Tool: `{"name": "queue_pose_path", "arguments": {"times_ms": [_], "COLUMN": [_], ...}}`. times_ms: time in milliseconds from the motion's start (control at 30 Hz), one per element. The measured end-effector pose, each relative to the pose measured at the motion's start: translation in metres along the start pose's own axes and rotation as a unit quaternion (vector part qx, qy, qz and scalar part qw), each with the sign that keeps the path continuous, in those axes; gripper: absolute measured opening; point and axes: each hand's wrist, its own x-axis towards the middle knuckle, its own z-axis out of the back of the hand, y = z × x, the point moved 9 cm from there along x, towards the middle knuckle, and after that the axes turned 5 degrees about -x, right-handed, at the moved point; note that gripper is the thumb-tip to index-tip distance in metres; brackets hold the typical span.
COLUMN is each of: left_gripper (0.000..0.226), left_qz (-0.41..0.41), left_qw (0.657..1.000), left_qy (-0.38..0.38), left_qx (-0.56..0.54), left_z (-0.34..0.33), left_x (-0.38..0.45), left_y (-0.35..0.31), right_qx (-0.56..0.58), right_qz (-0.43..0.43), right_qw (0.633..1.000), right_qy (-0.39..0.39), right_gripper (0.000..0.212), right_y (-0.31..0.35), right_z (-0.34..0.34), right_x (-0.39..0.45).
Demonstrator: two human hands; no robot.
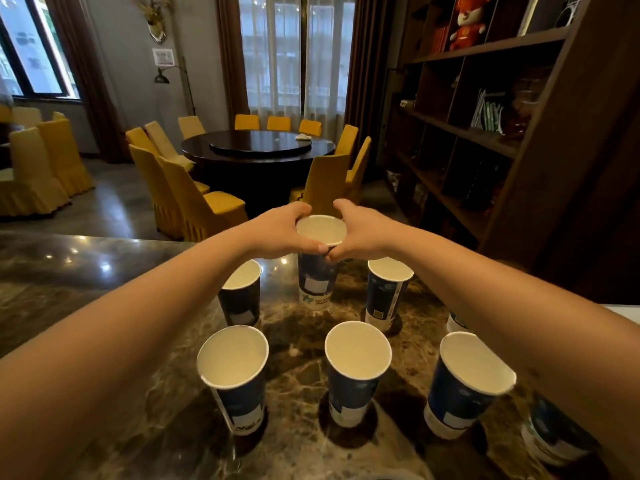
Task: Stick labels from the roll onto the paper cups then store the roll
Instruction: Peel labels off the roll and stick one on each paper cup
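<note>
Two hands meet around one tall paper cup (318,268) at the far middle of the polished, brown-veined marble desk (52,271). Our left hand (282,233) curls its grip round the cup's rolled white rim from one side, and our right hand (363,233) does the same from the other, thumbs nearly touching at the near edge. The cup is a tapered cylinder, dark blue with a pale rectangular label patch on its wall and a white inside. Around it stand more cups of the same kind, upright and open-mouthed: one to the left (240,294), one to the right (386,292), and three in the near row (235,375) (355,370) (464,382). Two others are half hidden behind our right forearm. We cannot see the label roll.
</note>
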Motion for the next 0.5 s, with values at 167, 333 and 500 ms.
{"name": "queue_pose_path", "arguments": {"times_ms": [167, 333, 500], "left_gripper": [0.077, 0.077, 0.08], "left_qz": [0.051, 0.09, 0.093], "left_qw": [0.983, 0.972, 0.971], "left_qy": [0.084, 0.131, 0.137], "left_qx": [0.155, 0.172, 0.172], "left_z": [-0.041, -0.062, -0.067], "left_x": [0.02, 0.03, 0.029], "left_y": [0.03, 0.055, 0.062], "right_qx": [-0.091, -0.134, -0.159], "right_qz": [0.003, 0.004, -0.002], "right_qw": [0.992, 0.983, 0.977], "right_qy": [0.084, 0.13, 0.14], "right_gripper": [0.071, 0.067, 0.072], "right_y": [-0.002, -0.001, -0.007], "right_z": [-0.058, -0.089, -0.095], "right_x": [0.024, 0.037, 0.038]}}
